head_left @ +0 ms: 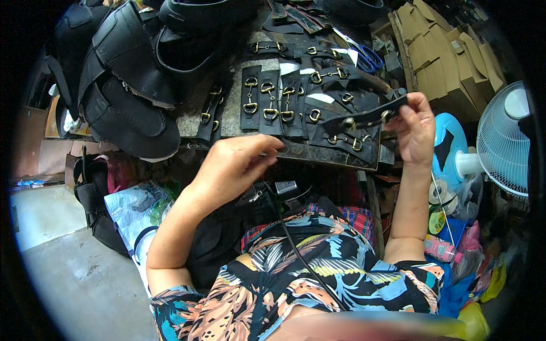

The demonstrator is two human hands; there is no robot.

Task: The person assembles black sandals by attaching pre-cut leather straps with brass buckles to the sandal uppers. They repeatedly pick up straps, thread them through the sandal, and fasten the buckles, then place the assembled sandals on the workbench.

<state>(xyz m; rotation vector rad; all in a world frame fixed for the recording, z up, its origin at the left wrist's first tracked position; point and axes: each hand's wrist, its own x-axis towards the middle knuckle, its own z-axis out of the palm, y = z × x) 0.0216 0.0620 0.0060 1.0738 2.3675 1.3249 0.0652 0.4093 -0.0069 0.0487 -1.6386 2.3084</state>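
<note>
My right hand (418, 122) pinches one end of a black leather strap (367, 115) with a gold-coloured horsebit buckle, which slants down to the left above the bench's right corner. My left hand (242, 162) hovers by the front edge of the bench, its fingers loosely bent, thumb apart, nothing visible in them. More black straps with gold horsebit buckles lie in rows on the bench; a group of upright ones (268, 108) is just beyond my left hand. A separate strap piece (210, 113) lies further left. Under the held strap, other pieces are partly covered.
Black shoes (128, 79) are piled at the left of the worktable (196, 128). Blue-handled scissors (367, 57) lie at the back right. Tan cardboard pieces (449, 51) stand beyond the right edge. A fan (506, 136) stands right of my right arm, above a pink bottle (442, 249) and plastic bags.
</note>
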